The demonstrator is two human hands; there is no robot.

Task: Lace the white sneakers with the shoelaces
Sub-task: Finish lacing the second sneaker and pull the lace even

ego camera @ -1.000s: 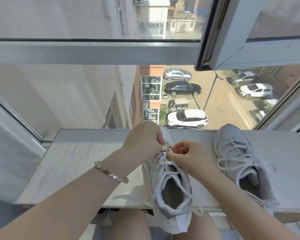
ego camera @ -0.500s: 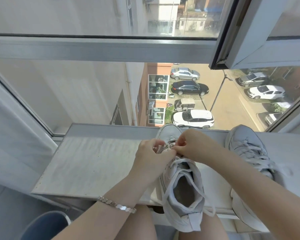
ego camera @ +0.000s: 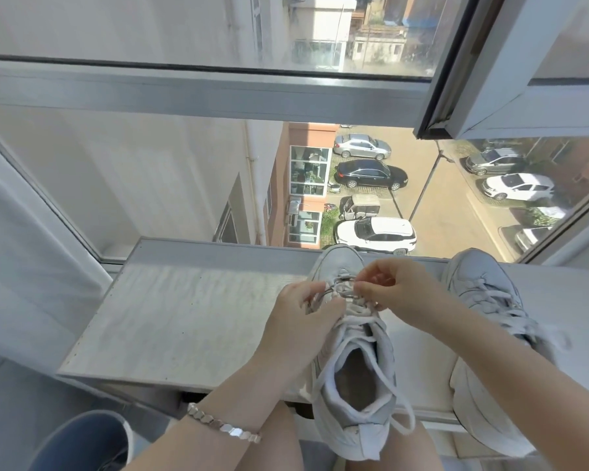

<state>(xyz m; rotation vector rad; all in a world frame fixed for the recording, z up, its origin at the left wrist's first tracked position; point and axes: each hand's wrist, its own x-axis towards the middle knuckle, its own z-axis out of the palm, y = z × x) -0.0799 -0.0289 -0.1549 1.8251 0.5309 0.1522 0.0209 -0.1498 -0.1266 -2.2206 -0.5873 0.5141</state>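
The white sneaker (ego camera: 354, 431) stood on the sill (ego camera: 191, 317), toe toward the glass and heel overhanging the near edge above my legs. Its shoelace (ego camera: 342, 278) crossed the far eyelets. My left hand (ego camera: 303, 321) pinched it in curled fingers on the left, and my right hand (ego camera: 398, 294) pinched it between thumb and forefinger on the right. The second sneaker (ego camera: 483, 300) lay to the right, laces threaded. A bracelet (ego camera: 223, 424) circled my left wrist.

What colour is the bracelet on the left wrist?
Silver, with shiny metal links; the bracelet shows best in the head view.
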